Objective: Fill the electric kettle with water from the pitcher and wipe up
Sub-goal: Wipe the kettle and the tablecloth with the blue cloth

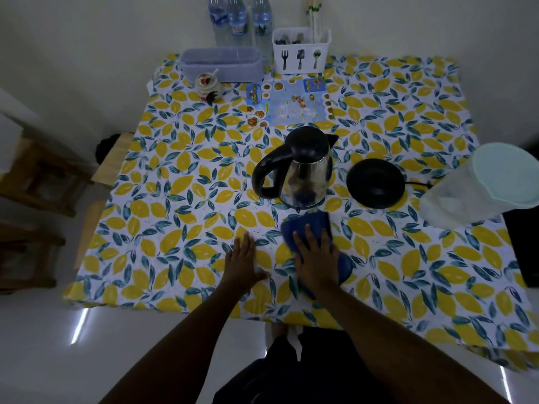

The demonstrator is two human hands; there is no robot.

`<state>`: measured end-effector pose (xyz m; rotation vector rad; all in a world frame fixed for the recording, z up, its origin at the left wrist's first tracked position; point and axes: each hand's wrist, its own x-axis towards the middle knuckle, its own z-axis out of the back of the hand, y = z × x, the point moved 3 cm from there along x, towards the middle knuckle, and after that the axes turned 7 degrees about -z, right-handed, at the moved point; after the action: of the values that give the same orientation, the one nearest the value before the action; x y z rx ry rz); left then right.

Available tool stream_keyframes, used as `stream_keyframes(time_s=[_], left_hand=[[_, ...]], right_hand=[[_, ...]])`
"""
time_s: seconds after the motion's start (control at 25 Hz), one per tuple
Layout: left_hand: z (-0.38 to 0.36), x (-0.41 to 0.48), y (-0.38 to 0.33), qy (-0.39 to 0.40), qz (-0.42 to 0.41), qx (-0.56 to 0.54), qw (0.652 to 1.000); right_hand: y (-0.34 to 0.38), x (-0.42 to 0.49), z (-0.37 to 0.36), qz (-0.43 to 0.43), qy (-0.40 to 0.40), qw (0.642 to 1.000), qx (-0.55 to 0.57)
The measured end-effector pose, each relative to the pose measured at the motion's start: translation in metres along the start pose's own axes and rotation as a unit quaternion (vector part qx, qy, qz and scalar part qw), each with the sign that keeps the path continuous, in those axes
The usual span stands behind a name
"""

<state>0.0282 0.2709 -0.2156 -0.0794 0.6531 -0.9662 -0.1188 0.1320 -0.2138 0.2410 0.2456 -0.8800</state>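
Note:
A steel electric kettle [303, 170] with a black lid and handle stands on the lemon-print tablecloth [175, 217], lid closed, off its round black base [375, 182], which lies to its right. A clear pitcher [472, 188] with a pale green lid stands at the right edge. My right hand [316, 258] presses flat on a blue cloth [309, 225] just in front of the kettle. My left hand [243, 259] lies flat on the tablecloth beside it, fingers spread, holding nothing.
At the back stand a white cutlery holder [300, 51], a lilac plastic tray [221, 64], three water bottles [237, 18] and a small ceramic jar [207, 84]. A blue printed leaflet [291, 103] lies behind the kettle. Wooden stools [38, 176] stand to the left.

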Motion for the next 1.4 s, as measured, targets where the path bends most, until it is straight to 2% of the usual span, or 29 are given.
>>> stream_keyframes(time_s=[0.08, 0.2, 0.28, 0.36, 0.44, 0.48, 0.52, 0.64, 0.76, 0.84, 1.0, 1.08, 1.16, 1.28, 1.4], left_hand=[[-0.001, 0.001, 0.0, -0.001, 0.0, -0.005, 1.0], [-0.001, 0.001, 0.006, 0.024, -0.015, 0.0, 1.0], [0.005, -0.001, 0.012, 0.048, -0.041, 0.012, 0.998], [0.01, -0.004, 0.017, 0.059, -0.063, 0.026, 0.996], [0.01, -0.009, 0.019, 0.044, -0.051, 0.027, 0.997], [0.01, -0.012, 0.02, 0.034, -0.03, 0.019, 0.999], [0.008, -0.015, 0.021, 0.027, -0.007, 0.011, 1.0], [0.003, -0.018, 0.023, 0.019, 0.017, 0.016, 1.0], [0.004, -0.016, 0.025, 0.029, 0.016, 0.02, 0.999], [0.003, -0.017, 0.024, 0.041, 0.014, 0.02, 0.999], [0.006, -0.016, 0.022, 0.059, 0.024, 0.017, 0.998], [0.008, -0.014, 0.017, 0.067, 0.035, 0.012, 0.997], [0.004, -0.013, 0.0, 0.065, 0.008, 0.007, 0.998], [-0.014, -0.019, -0.029, 0.063, -0.039, 0.033, 0.997], [-0.02, -0.018, -0.029, 0.062, -0.032, 0.048, 0.996]], right_hand=[[0.008, -0.036, -0.014, 0.075, 0.026, 0.997, -0.016], [-0.019, -0.047, -0.016, 0.167, 0.006, 0.985, -0.048], [-0.034, -0.021, -0.006, 0.142, 0.008, 0.988, -0.06], [-0.029, 0.01, 0.006, 0.062, -0.004, 0.998, -0.027], [-0.006, 0.022, 0.011, -0.001, -0.021, 1.0, 0.015], [0.007, 0.017, 0.008, -0.005, -0.026, 1.0, 0.017], [0.019, 0.006, 0.002, 0.016, -0.029, 0.999, 0.009], [0.035, -0.05, -0.026, 0.166, -0.014, 0.985, -0.033], [0.009, -0.068, -0.032, 0.267, -0.007, 0.961, -0.066], [-0.027, -0.047, -0.02, 0.246, -0.026, 0.965, -0.084], [-0.103, 0.015, 0.017, 0.021, -0.042, 0.998, -0.045], [-0.106, 0.025, 0.024, -0.046, -0.055, 0.997, -0.012], [-0.088, 0.016, 0.023, -0.082, -0.064, 0.995, -0.004], [-0.057, -0.028, -0.003, -0.038, -0.056, 0.998, -0.002], [-0.054, -0.066, -0.024, 0.091, -0.051, 0.994, -0.034]])
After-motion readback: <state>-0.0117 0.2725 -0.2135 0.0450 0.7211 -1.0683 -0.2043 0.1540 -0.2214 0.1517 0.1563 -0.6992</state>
